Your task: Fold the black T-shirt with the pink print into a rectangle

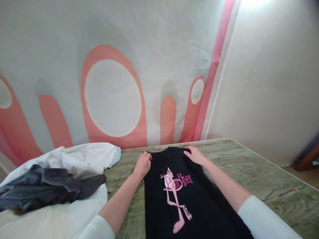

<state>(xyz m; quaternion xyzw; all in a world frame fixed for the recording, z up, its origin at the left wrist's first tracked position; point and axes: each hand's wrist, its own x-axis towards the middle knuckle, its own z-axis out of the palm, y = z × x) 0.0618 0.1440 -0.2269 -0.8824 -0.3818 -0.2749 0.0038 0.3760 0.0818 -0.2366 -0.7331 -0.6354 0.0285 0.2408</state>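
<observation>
A black shirt (pixel 159 209) lies spread on the wood-patterned table, its neckline at the far edge and its lower part running out of the bottom of the view. Its front carries a pink cartoon figure and pink lettering. My left hand (pixel 144 164) has its fingers curled on the shirt's far left corner at the shoulder, gripping the cloth. At the far right shoulder, my right hand (pixel 194 155) rests on the fabric with thumb and fingers apart.
White clothes (pixel 82 159) lie heaped on the left of the table (pixel 261 172), with a dark grey garment (pixel 45 187) on top. Behind the table's far edge stands a wall with a pink and white printed covering (pixel 152 49).
</observation>
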